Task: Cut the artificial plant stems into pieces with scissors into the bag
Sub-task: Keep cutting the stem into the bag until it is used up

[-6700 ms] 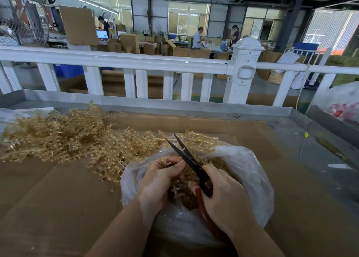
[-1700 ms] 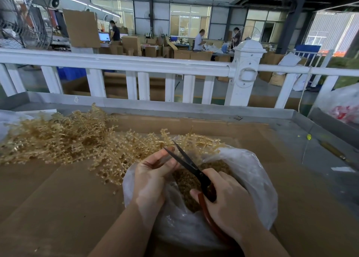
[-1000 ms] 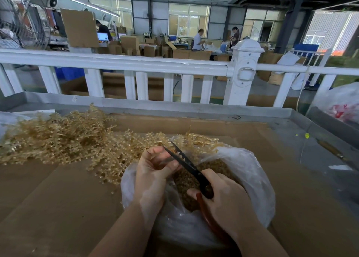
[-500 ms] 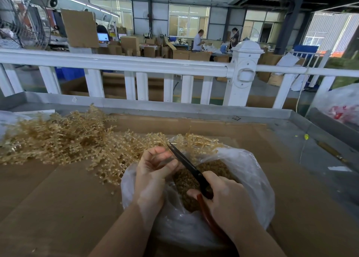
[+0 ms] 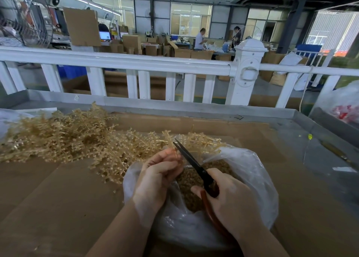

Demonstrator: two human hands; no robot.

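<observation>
A person's left hand [image 5: 158, 176] pinches a thin golden plant stem [image 5: 171, 141] over the mouth of a clear plastic bag [image 5: 254, 179], fingers curled around its lower end so that the sprig stands up above the fingertips. The right hand [image 5: 231, 204], close beside the left and slightly nearer the person, grips the red handles of a pair of scissors [image 5: 194, 164]; the dark blades (drawn together, so far as can be seen) point up and away, their tip right beside the held stem. Below both hands, the bag holds a brown heap of cut pieces [image 5: 189, 181]. A loose pile of uncut stems [image 5: 64, 138] spreads to the left of the left hand and beyond it, across a cardboard sheet [image 5: 58, 198] lining the work surface. A white railing [image 5: 136, 64] runs beyond the hands.
</observation>
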